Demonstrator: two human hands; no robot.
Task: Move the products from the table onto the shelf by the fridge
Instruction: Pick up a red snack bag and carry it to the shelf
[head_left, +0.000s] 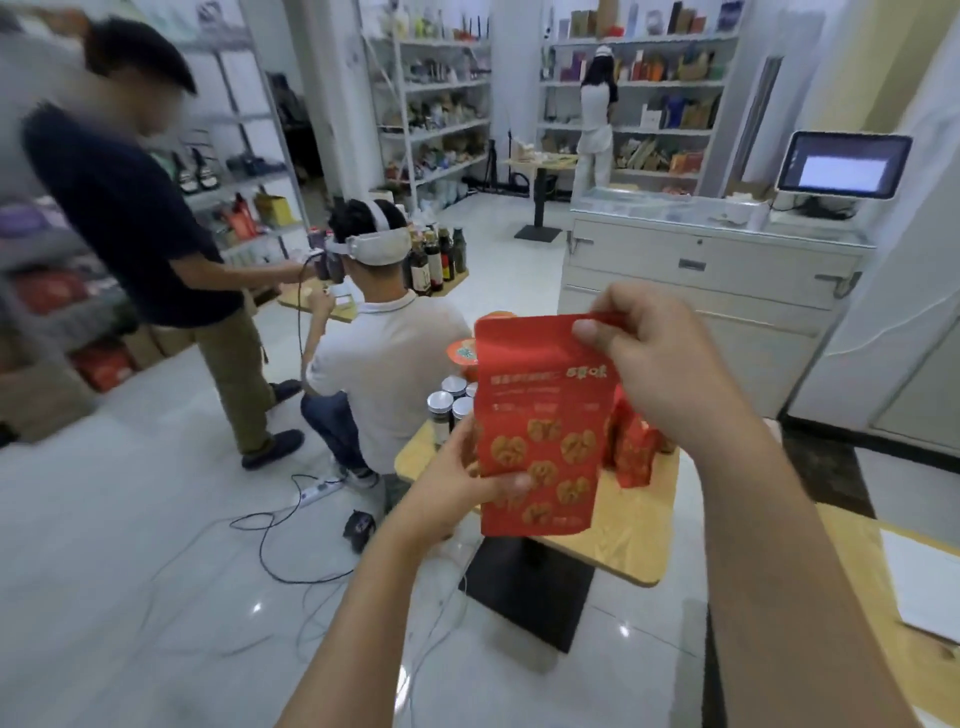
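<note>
Red bag with printed walnut pictures is held upright in the air over the near side of the desk, front face toward the camera. Left hand grips the bag's lower left edge, thumb on the front, fingers behind. Right hand pinches the top right corner, thumb pressed on the front of the sealed strip. Both hands are closed on this 1 bag. On the desk, behind the held bag: more red bags standing toward its right side, a cluster of dark jars with silver lids at its far left corner, and a red tub just beyond the jars. The exact number of jars and bags cannot be told, as the held bag covers part of them. Left of the desk, a crouching person in a white shirt wears a white headset; farther left stands a person in a dark shirt. A power strip with cables lies on the floor left of the desk. Beyond the desk is a white counter with a screen at its right end.
</note>
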